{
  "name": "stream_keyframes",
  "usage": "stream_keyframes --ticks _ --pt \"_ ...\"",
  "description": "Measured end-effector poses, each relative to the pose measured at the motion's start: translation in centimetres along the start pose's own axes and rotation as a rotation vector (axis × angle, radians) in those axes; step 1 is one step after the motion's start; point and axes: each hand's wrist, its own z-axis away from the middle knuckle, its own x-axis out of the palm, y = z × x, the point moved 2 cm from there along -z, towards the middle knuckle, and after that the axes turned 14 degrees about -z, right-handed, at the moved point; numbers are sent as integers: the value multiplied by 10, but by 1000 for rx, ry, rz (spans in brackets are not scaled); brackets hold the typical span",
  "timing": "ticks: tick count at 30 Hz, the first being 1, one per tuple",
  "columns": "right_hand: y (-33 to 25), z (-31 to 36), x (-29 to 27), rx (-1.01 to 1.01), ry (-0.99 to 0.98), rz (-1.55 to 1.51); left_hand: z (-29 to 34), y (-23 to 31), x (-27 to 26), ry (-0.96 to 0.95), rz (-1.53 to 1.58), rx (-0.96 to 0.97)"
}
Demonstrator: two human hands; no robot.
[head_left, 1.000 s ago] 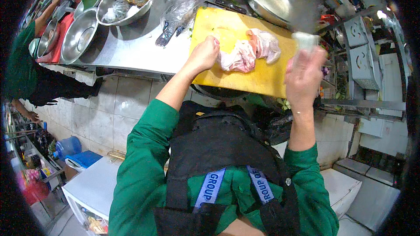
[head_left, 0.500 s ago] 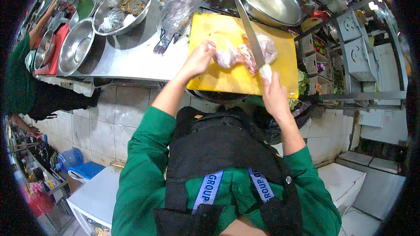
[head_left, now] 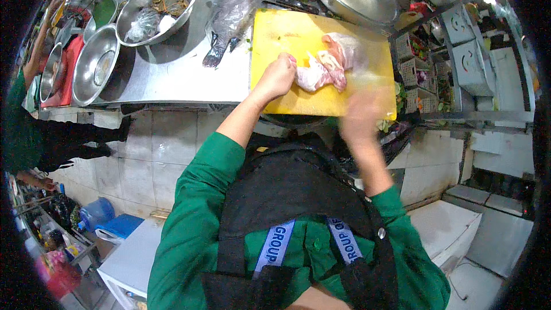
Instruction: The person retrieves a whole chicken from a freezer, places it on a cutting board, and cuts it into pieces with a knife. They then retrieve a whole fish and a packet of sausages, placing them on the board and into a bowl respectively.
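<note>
A raw chicken piece (head_left: pixel 313 76), pale-skinned with pinkish flesh, lies on a yellow cutting board (head_left: pixel 290 102). My left hand (head_left: pixel 278 74) is closed on its left end. My right hand (head_left: pixel 359 117) is smeared by motion at the board's near right edge. From it a pale blur of the kitchen knife (head_left: pixel 367 63) stretches up over the right side of the board. The blade's edge cannot be made out. Beside the knife blur, the upper right part of the meat (head_left: pixel 341 49) is partly veiled.
A steel bowl (head_left: pixel 387 14) stands behind the board. To the left are a fish in clear plastic (head_left: pixel 229 17), a steel bowl with a plastic bag (head_left: pixel 186 14) and another steel bowl (head_left: pixel 80 92). At far left stands a person in a green sleeve (head_left: pixel 20 138).
The knife, sharp over the meat before, is now a blur, and my right hand has dropped slightly nearer me. My left hand keeps its hold on the chicken. The head view has shifted a little.
</note>
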Motion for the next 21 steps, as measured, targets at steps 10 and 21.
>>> stream_keyframes --ticks 10,21 --pt "65 53 16 332 -382 -82 -24 -21 -67 170 143 29" --pt "-10 37 57 88 -99 -122 47 8 -56 259 -320 114"
